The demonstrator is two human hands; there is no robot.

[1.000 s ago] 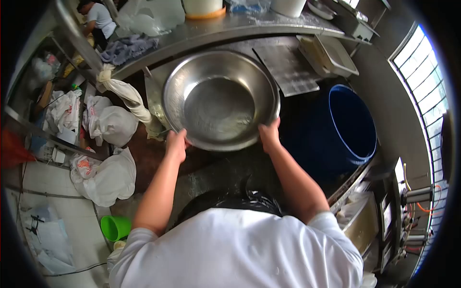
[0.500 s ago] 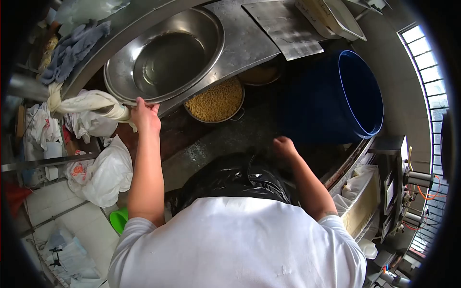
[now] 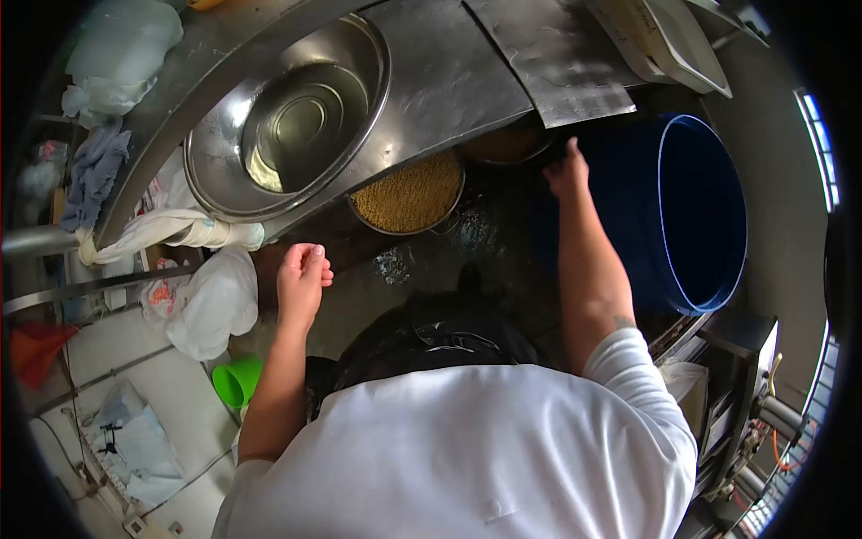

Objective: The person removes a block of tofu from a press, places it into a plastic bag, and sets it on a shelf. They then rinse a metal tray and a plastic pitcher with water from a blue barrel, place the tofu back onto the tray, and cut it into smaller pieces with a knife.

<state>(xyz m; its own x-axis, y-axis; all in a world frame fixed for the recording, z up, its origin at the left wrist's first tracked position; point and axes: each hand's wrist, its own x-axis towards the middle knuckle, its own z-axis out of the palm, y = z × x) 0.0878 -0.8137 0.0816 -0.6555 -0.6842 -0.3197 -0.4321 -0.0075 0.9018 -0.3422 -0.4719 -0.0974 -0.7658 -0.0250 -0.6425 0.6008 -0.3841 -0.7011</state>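
My left hand (image 3: 303,280) hangs below the edge of the steel table, fingers loosely curled, with nothing visible in it. Above it, a wide steel basin (image 3: 310,126) with shallow clear liquid inside rests tilted on the tabletop. My right hand (image 3: 567,172) is stretched forward with thumb and fingers apart, empty. It is between the blue barrel (image 3: 620,193) and a second round pot (image 3: 507,146) partly hidden under the table. A pot of yellowish beans or grains (image 3: 411,193) stands under the table edge, between my two hands.
A steel sheet (image 3: 561,67) lies on the table (image 3: 431,72), near white plastic tubs (image 3: 669,45). A twisted whitish cloth (image 3: 171,229) hangs at left above white plastic bags (image 3: 215,305). A green container (image 3: 237,381) is on the tiled floor. The dark floor looks wet.
My left hand has let go of the basin's rim and drawn back toward me. My right hand has reached forward from near my body and its fingers have opened. The view has shifted.
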